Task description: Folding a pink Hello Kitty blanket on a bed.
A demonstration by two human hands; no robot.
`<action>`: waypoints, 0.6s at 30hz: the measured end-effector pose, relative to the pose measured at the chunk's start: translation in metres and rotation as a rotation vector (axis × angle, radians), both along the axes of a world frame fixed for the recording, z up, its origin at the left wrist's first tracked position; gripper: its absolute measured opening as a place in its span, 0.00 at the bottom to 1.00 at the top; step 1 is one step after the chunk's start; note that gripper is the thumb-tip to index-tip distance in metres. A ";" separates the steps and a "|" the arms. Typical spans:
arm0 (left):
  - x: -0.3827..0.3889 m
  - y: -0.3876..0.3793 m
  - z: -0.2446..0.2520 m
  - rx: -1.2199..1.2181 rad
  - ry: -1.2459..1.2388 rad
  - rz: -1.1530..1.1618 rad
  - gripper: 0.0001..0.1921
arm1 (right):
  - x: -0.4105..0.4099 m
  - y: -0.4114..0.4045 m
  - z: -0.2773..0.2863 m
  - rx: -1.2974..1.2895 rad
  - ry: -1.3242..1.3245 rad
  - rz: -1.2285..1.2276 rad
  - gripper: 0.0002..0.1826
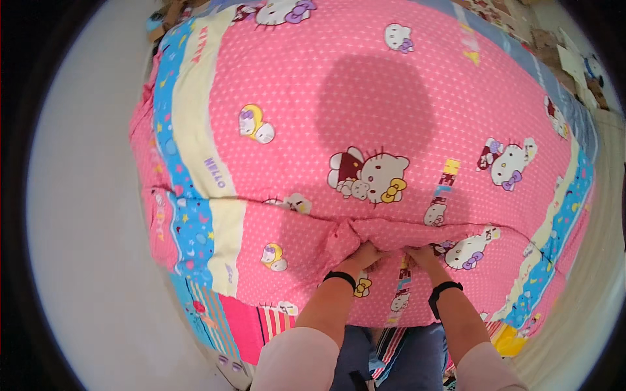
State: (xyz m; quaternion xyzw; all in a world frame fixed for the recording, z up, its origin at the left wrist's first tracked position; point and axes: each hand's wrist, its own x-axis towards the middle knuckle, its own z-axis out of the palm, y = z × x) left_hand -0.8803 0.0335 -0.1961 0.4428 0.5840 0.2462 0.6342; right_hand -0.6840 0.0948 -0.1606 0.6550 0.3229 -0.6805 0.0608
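A pink quilt cover (pixel 293 161) printed with cartoon cats and lettering spreads over a bed before me. Its long sides carry a cream stripe (pixel 193 97) and a blue starry border (pixel 164 115). Across the near part runs a raised fold (pixel 401 234), bunched left of centre. My left hand (pixel 369 255) grips the cloth at this fold, close to the bunched part. Just to its right, my right hand (pixel 419 255) grips the same fold. The fingertips of both hands are largely hidden by the fabric. A black band circles each wrist.
A striped, multicoloured sheet (pixel 234 325) shows under the quilt's near edge. Blue-grey fabric (pixel 528 54) lies along the far right edge. A pale wall or floor surface (pixel 93 195) borders the left side. Boxes (pixel 159 32) and other items stand beyond the far left corner.
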 end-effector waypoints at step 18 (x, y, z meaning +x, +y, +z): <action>-0.012 0.033 0.049 -0.556 -0.141 -0.155 0.20 | -0.002 0.012 0.013 0.105 0.017 0.177 0.27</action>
